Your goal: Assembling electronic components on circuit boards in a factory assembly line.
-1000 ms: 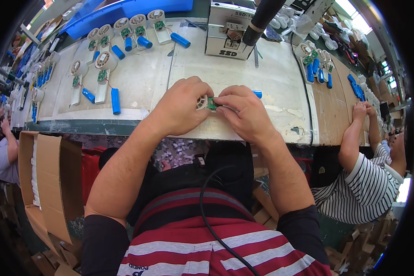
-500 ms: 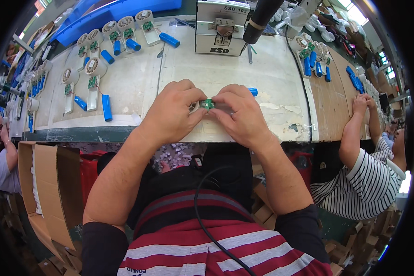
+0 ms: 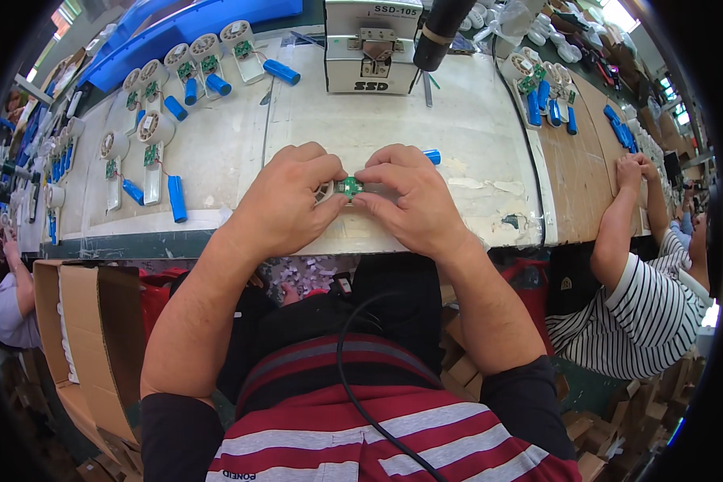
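A small green circuit board is held between my two hands, just above the near part of the worktable. My left hand is closed round a white fan housing at the board's left side; its grille shows between thumb and fingers, the rest is hidden. My right hand pinches the board's right edge with thumb and fingertips. Just beyond the right hand's knuckles, a blue cylindrical battery lies partly hidden. Whether a wire joins it to the board I cannot tell.
Several white fans with green boards and blue batteries lie to the left. A metal-faced machine stands at the back, beside a dark cylinder. Another person works at the right, near more fans. An open cardboard box stands below left.
The whole view has shifted slightly, moving the table and hands leftward in the picture. The board's green face shows a little more between the fingertips. Both hands keep their hold.
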`<state>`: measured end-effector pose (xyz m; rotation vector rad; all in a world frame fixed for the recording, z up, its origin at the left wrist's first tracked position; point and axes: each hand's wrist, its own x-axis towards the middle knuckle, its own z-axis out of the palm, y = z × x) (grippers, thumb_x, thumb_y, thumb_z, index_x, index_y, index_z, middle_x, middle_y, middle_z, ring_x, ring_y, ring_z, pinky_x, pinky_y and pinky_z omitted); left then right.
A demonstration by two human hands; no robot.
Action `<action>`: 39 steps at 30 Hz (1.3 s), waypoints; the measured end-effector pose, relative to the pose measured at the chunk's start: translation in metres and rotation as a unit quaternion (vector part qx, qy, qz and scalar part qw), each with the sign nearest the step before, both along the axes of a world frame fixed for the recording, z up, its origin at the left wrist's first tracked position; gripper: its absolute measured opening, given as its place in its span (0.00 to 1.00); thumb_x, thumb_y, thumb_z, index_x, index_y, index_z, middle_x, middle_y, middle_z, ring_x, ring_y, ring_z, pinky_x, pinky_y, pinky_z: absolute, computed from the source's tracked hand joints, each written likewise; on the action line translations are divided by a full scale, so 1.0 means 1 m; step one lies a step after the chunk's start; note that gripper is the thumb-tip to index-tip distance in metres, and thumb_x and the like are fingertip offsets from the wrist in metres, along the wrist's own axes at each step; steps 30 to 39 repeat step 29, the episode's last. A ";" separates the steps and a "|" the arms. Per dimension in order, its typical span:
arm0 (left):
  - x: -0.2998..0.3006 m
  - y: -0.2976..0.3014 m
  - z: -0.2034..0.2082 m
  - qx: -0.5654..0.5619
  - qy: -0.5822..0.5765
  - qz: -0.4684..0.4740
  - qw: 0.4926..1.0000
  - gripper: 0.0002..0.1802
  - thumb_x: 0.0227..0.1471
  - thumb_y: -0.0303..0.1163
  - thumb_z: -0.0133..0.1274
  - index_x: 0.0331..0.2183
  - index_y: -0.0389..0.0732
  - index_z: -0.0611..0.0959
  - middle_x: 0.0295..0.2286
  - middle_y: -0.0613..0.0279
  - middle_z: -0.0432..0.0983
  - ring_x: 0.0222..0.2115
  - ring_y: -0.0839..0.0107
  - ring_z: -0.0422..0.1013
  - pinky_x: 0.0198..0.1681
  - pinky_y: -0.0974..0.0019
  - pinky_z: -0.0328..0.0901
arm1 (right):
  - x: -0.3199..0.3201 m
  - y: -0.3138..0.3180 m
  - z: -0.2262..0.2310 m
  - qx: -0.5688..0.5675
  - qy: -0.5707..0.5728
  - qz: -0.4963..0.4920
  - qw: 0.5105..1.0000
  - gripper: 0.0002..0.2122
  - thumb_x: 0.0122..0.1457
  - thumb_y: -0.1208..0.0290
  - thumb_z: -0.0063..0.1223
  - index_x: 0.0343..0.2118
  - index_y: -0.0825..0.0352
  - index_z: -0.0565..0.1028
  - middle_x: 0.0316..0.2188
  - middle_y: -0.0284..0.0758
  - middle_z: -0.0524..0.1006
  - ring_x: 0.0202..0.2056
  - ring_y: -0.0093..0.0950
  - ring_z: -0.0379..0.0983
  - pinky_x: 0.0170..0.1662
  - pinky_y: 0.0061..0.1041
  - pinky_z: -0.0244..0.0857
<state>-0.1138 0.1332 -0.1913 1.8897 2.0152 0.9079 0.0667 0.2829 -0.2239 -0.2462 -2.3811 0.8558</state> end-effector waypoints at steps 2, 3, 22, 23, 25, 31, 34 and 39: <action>-0.001 0.000 0.000 -0.001 -0.002 -0.003 1.000 0.12 0.53 0.30 0.67 0.39 0.38 0.85 0.34 0.54 0.76 0.38 0.50 0.73 0.44 0.52 0.67 | -0.002 0.001 0.000 0.000 -0.002 0.004 1.000 0.09 0.55 0.70 0.71 0.38 0.65 0.86 0.40 0.39 0.80 0.45 0.42 0.76 0.51 0.40 0.69; -0.001 0.000 0.000 -0.003 -0.002 -0.004 1.000 0.12 0.53 0.30 0.67 0.39 0.38 0.85 0.34 0.54 0.76 0.38 0.50 0.73 0.44 0.52 0.67 | -0.003 0.001 -0.001 -0.003 0.005 0.009 1.000 0.09 0.55 0.70 0.71 0.38 0.65 0.86 0.40 0.39 0.80 0.44 0.43 0.76 0.50 0.40 0.68; -0.002 -0.001 -0.002 0.003 -0.005 -0.006 1.000 0.11 0.52 0.30 0.67 0.39 0.40 0.85 0.34 0.55 0.76 0.38 0.51 0.72 0.45 0.53 0.68 | 0.004 0.009 0.013 0.038 -0.054 0.049 0.997 0.14 0.55 0.68 0.72 0.44 0.65 0.85 0.41 0.38 0.80 0.45 0.39 0.76 0.50 0.37 0.69; -0.003 -0.001 -0.002 0.005 -0.001 -0.005 1.000 0.11 0.52 0.29 0.67 0.39 0.40 0.85 0.34 0.55 0.76 0.38 0.51 0.72 0.45 0.53 0.68 | 0.001 0.015 0.019 0.043 -0.051 0.052 0.996 0.14 0.55 0.68 0.72 0.44 0.65 0.85 0.41 0.38 0.80 0.45 0.39 0.76 0.50 0.37 0.69; -0.005 -0.004 -0.002 0.006 -0.002 0.003 1.000 0.11 0.51 0.29 0.67 0.39 0.41 0.85 0.34 0.55 0.76 0.39 0.51 0.72 0.45 0.53 0.68 | -0.008 0.032 0.032 -0.057 0.086 -0.069 0.992 0.23 0.55 0.65 0.75 0.52 0.64 0.81 0.45 0.36 0.80 0.47 0.35 0.76 0.51 0.33 0.69; -0.005 -0.001 -0.003 -0.003 -0.007 -0.004 1.000 0.12 0.51 0.30 0.67 0.39 0.41 0.85 0.35 0.55 0.77 0.40 0.52 0.73 0.46 0.53 0.68 | -0.053 0.113 0.060 -0.085 0.251 -0.171 0.949 0.40 0.56 0.60 0.78 0.70 0.59 0.67 0.55 0.34 0.78 0.54 0.36 0.75 0.55 0.31 0.69; -0.005 -0.001 -0.003 -0.003 -0.007 -0.004 1.000 0.12 0.51 0.30 0.67 0.39 0.41 0.85 0.35 0.55 0.77 0.40 0.52 0.73 0.46 0.53 0.68 | -0.053 0.113 0.060 -0.085 0.251 -0.171 0.949 0.40 0.56 0.60 0.78 0.70 0.59 0.67 0.55 0.34 0.78 0.54 0.36 0.75 0.55 0.31 0.69; -0.005 -0.001 -0.003 -0.003 -0.007 -0.004 1.000 0.12 0.51 0.30 0.67 0.39 0.41 0.85 0.35 0.55 0.77 0.40 0.52 0.73 0.46 0.53 0.68 | -0.053 0.113 0.060 -0.085 0.251 -0.171 0.949 0.40 0.56 0.60 0.78 0.70 0.59 0.67 0.55 0.34 0.78 0.54 0.36 0.75 0.55 0.31 0.69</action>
